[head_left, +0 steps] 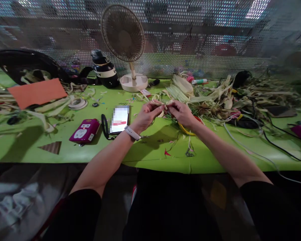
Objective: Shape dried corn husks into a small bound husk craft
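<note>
My left hand (150, 115) and my right hand (179, 112) meet over the green tabletop, fingertips almost touching. Between them they pinch a pale strip of corn husk (162, 113), partly covered by the fingers. Just behind the hands lies a heap of corn husks (182, 87), pale green and dry, spreading to the right. Under my right wrist a yellow ring-shaped object (187, 130) shows in part. A phone (119, 119) with a lit screen rests left of my left hand.
A white desk fan (134, 82) and a black bottle (105, 72) stand at the back before a perforated metal screen. A purple power socket box (85, 130) and an orange card (37, 93) lie left. Cables (271, 134) cross the right side. The table's front edge (163, 167) is near my body.
</note>
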